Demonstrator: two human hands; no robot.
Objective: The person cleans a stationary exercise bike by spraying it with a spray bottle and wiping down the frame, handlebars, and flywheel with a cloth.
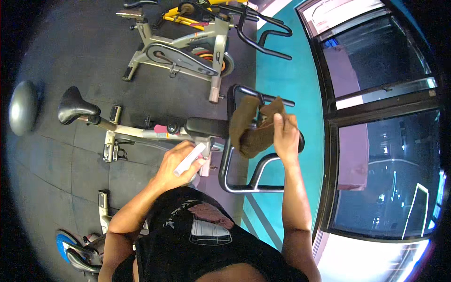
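My left hand (180, 163) is closed around a white object (189, 159), probably the head of a spray bottle; the part below it is mostly hidden by the fingers. Pinched between the thumb and fingers of my right hand (286, 135) is a brown cloth (252, 141). It hangs folded over the black handlebar (225, 169) of a spin bike, covering part of its middle. The bike's pale frame (135, 132) runs left from there to a black saddle (79, 107). My left hand is beside the frame, near the front post.
A second spin bike (181, 49) stands beyond, with a yellow one (174, 14) behind it. A grey exercise ball (24, 108) rests on the dark rubber floor (56, 155). Windows (387, 169) and a teal wall (289, 84) bound the right. Another bike (82, 259) is lower left.
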